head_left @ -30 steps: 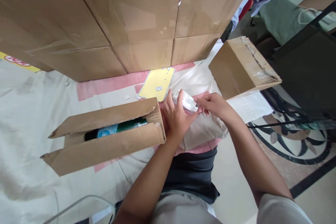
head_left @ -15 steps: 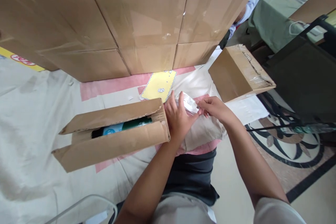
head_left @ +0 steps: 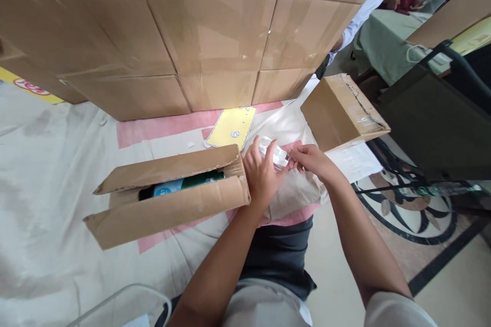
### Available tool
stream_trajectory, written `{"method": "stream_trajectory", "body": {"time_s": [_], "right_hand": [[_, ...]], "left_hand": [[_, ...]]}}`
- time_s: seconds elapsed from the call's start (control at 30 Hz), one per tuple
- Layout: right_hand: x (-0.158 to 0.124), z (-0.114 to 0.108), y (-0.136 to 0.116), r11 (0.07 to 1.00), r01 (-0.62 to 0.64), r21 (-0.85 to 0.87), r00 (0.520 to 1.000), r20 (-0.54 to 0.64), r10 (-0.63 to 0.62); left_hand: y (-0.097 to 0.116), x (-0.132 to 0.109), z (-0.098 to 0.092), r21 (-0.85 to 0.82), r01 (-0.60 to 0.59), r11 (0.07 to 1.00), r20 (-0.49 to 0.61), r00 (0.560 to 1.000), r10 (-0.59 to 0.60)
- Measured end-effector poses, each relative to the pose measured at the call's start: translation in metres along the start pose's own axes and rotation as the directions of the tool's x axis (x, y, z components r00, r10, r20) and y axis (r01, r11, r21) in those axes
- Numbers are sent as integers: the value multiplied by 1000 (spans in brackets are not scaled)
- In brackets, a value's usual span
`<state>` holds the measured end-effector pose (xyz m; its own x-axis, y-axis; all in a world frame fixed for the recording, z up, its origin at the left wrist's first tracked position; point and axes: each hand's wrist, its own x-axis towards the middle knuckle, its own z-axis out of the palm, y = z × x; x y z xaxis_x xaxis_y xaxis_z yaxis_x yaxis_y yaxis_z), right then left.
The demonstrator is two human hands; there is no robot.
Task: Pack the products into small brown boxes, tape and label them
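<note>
My left hand (head_left: 263,172) is curled around a shiny, whitish roll (head_left: 275,152) that looks like clear tape, its fingers pointing away from me. At the roll's right edge, my right hand (head_left: 310,159) pinches with thumb and fingers; what exactly lies between the fingertips is mostly hidden. Just left of my left hand lies an open cardboard box (head_left: 172,217) with its long flaps raised. Inside it a dark green and light blue item (head_left: 184,184) with a black end shows through the gap. A yellow scalloped card (head_left: 230,127) lies beyond my hands.
Large taped cartons (head_left: 215,25) form a wall at the back. An open, empty-looking cardboard box (head_left: 355,110) sits to the right, near a black chair (head_left: 441,122). A white-grey cloth (head_left: 46,179) covers the work surface. Another person's pale sleeve (head_left: 368,2) shows behind the cartons.
The view has shifted slightly. Both hands keep their hold on the whitish roll, which has turned a little between them.
</note>
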<state>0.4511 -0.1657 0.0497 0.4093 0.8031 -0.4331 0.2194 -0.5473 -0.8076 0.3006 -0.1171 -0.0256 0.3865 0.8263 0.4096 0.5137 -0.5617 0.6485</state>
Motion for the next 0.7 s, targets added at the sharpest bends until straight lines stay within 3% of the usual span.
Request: {"method": "stream_trajectory", "body": {"time_s": [0.17,0.3,0.47,0.7], "right_hand": [[-3,-2,-1,996,-5,-88,999,34,8],[-8,0,0,998,25,-49,1000,19,-24],[-11,3,7,995,76,65,996,38,-78],[-3,12,31,944,76,320,997,-22,-73]], "left_hand": [[0,1,-1,-21,-11,1000,-6,1000,11],[1,2,-4,-30,12,999,17,1000,-11],[5,4,-9,-16,6,1000,86,996,-5],[7,4,-10,-25,13,1000,96,995,-10]]}}
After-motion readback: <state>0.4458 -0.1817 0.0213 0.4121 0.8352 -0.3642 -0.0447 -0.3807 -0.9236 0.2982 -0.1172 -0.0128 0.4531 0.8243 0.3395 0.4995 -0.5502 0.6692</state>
